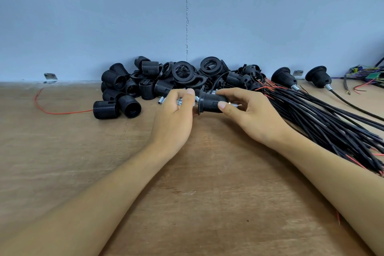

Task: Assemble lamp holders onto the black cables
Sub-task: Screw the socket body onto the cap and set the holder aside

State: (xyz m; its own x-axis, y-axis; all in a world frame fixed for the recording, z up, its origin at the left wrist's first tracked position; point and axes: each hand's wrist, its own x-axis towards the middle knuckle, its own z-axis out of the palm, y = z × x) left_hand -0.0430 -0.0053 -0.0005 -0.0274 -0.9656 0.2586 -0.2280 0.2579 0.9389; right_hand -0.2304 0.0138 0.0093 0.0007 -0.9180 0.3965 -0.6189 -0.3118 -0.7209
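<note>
My right hand [247, 110] grips a black lamp holder [209, 103] with a flange ring, held sideways just above the wooden table [187, 183]. A thin black cable arcs up behind the holder toward the pile. My left hand [176, 114] holds several small silver metal tubes [164, 101] in its curled fingers, right beside the holder's flange. A thick bundle of black cables [324, 124] with red wire ends lies to the right, partly under my right forearm.
A heap of black threaded holder bodies and rings [158, 81] lies against the blue wall. Two assembled holders on cables [287, 78] stand at the back right, near a tangle of coloured wires [365, 77]. A loose red wire [54, 110] lies at the left.
</note>
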